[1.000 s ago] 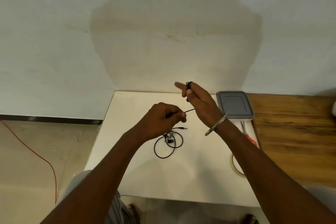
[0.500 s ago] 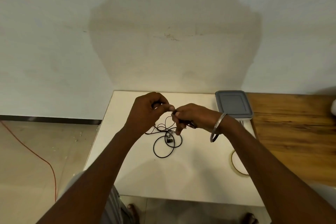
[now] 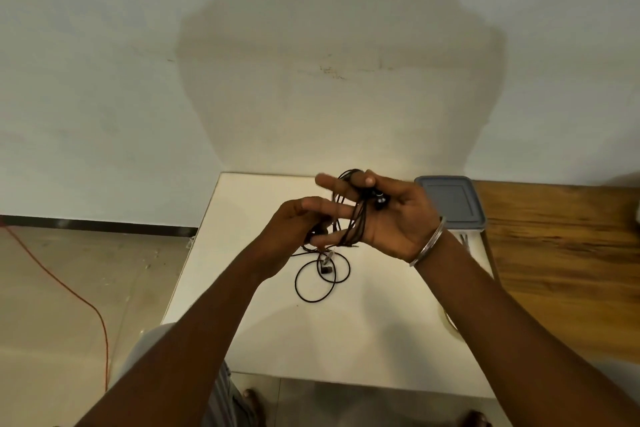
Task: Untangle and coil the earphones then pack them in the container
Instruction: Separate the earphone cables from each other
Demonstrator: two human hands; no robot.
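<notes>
Black earphones (image 3: 356, 215) are looped around the spread fingers of my right hand (image 3: 388, 218), palm up above the white table (image 3: 346, 333). An earbud lies under that hand's thumb. My left hand (image 3: 294, 229) is just left of it, fingers closed on the cord. The rest of the cord (image 3: 320, 279) hangs down and lies in loops on the table with the plug. A grey-lidded container (image 3: 450, 201) stands at the table's far right corner, lid on.
A wooden surface (image 3: 561, 263) adjoins the table on the right. A tape roll (image 3: 450, 322) and a partly hidden tool (image 3: 465, 241) lie near the table's right edge. An orange cable (image 3: 69, 291) runs over the floor at left. The wall is close behind.
My right hand has turned palm up and risen, with the cord now wound over its fingers. My left hand has dropped slightly and stays on the cord.
</notes>
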